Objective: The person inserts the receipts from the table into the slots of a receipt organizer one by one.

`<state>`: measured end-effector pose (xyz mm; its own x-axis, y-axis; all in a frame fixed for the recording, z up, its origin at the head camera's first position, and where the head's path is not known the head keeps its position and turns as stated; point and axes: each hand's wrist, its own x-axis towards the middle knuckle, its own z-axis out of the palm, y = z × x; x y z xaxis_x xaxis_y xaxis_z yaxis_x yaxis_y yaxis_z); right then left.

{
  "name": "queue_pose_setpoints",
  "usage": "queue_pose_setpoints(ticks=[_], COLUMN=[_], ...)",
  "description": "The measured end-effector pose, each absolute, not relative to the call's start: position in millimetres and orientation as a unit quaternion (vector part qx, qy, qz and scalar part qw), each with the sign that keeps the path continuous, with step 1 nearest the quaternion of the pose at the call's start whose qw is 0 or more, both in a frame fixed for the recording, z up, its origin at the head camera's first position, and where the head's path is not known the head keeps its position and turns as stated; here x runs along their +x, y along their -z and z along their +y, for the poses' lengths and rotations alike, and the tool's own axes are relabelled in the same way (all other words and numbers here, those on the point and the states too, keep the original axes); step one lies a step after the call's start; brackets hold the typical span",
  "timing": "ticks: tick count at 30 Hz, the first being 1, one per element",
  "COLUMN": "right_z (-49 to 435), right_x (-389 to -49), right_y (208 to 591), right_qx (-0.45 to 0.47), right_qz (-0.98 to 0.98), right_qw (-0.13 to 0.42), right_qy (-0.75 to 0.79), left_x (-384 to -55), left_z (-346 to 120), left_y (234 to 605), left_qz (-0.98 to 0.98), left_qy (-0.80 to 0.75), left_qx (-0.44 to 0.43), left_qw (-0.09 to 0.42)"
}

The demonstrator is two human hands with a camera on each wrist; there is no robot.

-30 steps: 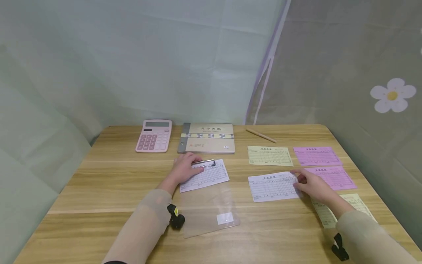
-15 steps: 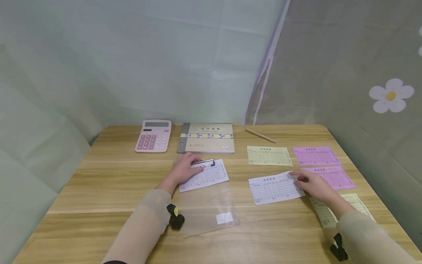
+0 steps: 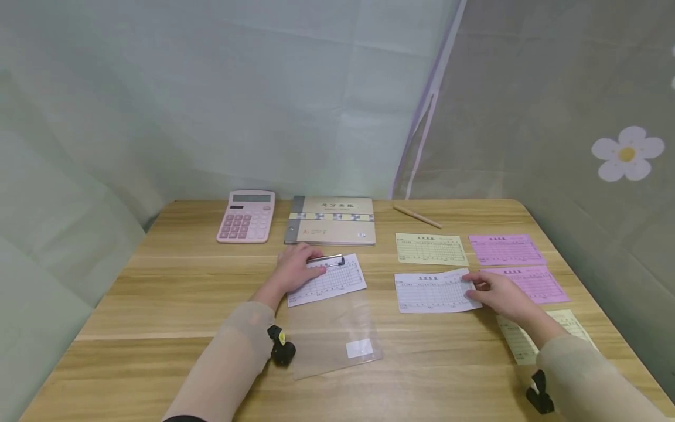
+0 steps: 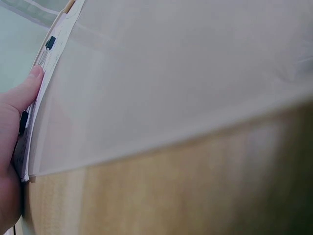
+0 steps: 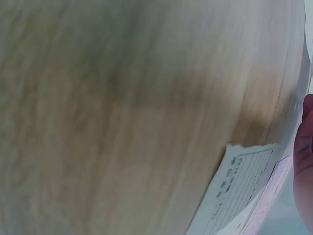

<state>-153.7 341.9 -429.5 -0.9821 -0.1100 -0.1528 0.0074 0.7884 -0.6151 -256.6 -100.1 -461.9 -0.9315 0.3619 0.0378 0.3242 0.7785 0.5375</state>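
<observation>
Your right hand (image 3: 498, 296) pinches a loose white form (image 3: 435, 291) at its right end, thumb and fingers together on the paper; the right wrist view catches only this hand's edge, so whether that end is raised cannot be judged. The sheet lies right of the clear clipboard (image 3: 328, 328), apart from it. Your left hand (image 3: 295, 268) grips the board's far end, thumb over the metal clip (image 3: 333, 261), with a clipped white form (image 3: 332, 282) beneath. Around your right hand are a rear yellow form (image 3: 431, 249), just beyond the loose sheet; two pink forms, one farther (image 3: 508, 250) and one nearer (image 3: 540, 284); and a near yellow form (image 3: 569, 324), partly covered by your forearm. Along the back of the wooden table (image 3: 158, 334) lie, left to right, a pink calculator (image 3: 246, 217), a ledger (image 3: 332, 227) and a slim wooden stick (image 3: 418, 217).
</observation>
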Motion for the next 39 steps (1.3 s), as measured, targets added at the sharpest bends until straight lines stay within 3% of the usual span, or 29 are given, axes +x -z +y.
queue_pose_setpoints(ticks=[26, 39], right_z=[312.4, 268.1], right_x=[-168.6, -184.0], right_y=[372.3, 394.7], right_qx=[-0.087, -0.098], right_qz=[0.921, 0.874], right_qw=[0.066, 0.103], right_qy=[0.373, 0.464], left_x=[-257.4, -256.9], left_z=[-101.2, -100.9], left_y=[458.9, 459.9], left_qz=[0.943, 0.942], left_qy=[-0.272, -0.276], left_qx=[0.189, 0.191], left_qw=[0.028, 0.030])
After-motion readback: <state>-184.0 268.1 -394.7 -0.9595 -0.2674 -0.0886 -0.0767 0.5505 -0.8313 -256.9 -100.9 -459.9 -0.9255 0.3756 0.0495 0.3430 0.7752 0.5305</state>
